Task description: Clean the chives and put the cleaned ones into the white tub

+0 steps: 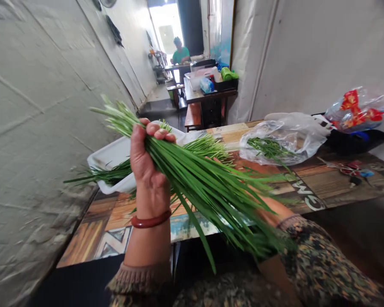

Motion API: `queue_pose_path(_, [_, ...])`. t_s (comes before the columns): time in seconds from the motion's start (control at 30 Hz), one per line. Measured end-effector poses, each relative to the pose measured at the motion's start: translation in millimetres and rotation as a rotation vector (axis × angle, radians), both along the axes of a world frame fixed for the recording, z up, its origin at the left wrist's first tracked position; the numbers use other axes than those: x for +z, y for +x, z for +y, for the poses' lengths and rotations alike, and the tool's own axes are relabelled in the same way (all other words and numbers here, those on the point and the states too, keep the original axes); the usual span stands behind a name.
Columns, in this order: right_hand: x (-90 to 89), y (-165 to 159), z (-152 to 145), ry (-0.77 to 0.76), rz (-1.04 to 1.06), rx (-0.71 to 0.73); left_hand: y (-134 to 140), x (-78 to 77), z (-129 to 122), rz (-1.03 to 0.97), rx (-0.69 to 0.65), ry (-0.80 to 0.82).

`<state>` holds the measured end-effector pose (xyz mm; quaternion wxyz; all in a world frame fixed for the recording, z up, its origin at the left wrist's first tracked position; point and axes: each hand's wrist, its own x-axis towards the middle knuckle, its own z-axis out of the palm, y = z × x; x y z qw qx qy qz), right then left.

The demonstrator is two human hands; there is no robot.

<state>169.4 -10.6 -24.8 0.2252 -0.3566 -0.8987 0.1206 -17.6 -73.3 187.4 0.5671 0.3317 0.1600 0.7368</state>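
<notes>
My left hand [150, 157], with a reddish-brown bangle at the wrist, is closed around a bunch of garlic chives [198, 170] near its pale stem ends. The long green leaves slant down to the right and blur at their tips. Behind these leaves is my right hand [261, 204]; its fingers are mostly hidden, so their grip does not show. More cut chives [208, 149] lie beyond the bunch, beside a white plastic tray [110, 149]. Dark green leaves hang over the tray's left side.
On the wood-patterned table [92, 226], a clear plastic bag [294, 140] holds some greens at the right. Keys [355, 170] lie near a red-printed packet [355, 111]. A wall [51, 106] runs close on the left. Farther back, a person [181, 53] sits at another table.
</notes>
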Motion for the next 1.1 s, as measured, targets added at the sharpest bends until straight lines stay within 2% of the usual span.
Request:
queue_pose_path(0.13, [17.7,26,3,-0.021,0.08,-0.116,0,-26.5,7,-0.078,-0.048,-0.136])
queue_pose_path(0.23, [39.5,51,-4,-0.139,0.372,-0.303,3,-50.2,11,-0.082,-0.039,-0.207])
queue_pose_path(0.3, [55.7,58,-20,-0.27,0.603,-0.305,10,-62.7,11,-0.052,-0.032,-0.245])
queue_pose_path(0.37, [68.6,49,-44,-0.384,0.705,-0.153,23,-71.8,10,0.017,-0.021,-0.275])
queue_pose_path(0.47, [74.1,14,-81,-0.511,0.688,0.007,43,-80.6,6,0.134,0.034,-0.283])
queue_pose_path(0.57, [66.4,-20,-105,-0.578,0.739,-0.033,55,-86.9,-1,0.174,0.171,-0.261])
queue_pose_path(0.67, [60.6,-32,-113,-0.724,0.736,-0.097,55,-94.9,-13,0.197,0.234,-0.266])
queue_pose_path(0.77, [65.3,-28,-112,-0.777,0.638,-0.106,50,-106.3,-29,0.274,0.115,-0.264])
queue_pose_path(0.87, [76.3,-20,-107,-0.721,0.531,-0.055,42,-118.0,-43,0.314,-0.128,-0.24])
queue_pose_path(0.97, [85.5,-14,-104,-0.736,0.414,0.03,33,-126.2,-52,0.31,-0.323,-0.216])
queue_pose_path(1.03, [88.7,-12,-104,-0.752,0.384,0.065,30,-129.2,-55,0.328,-0.411,-0.205])
queue_pose_path(1.1, [89.8,-13,-105,-0.76,0.39,0.066,31,-130.4,-56,0.339,-0.439,-0.234])
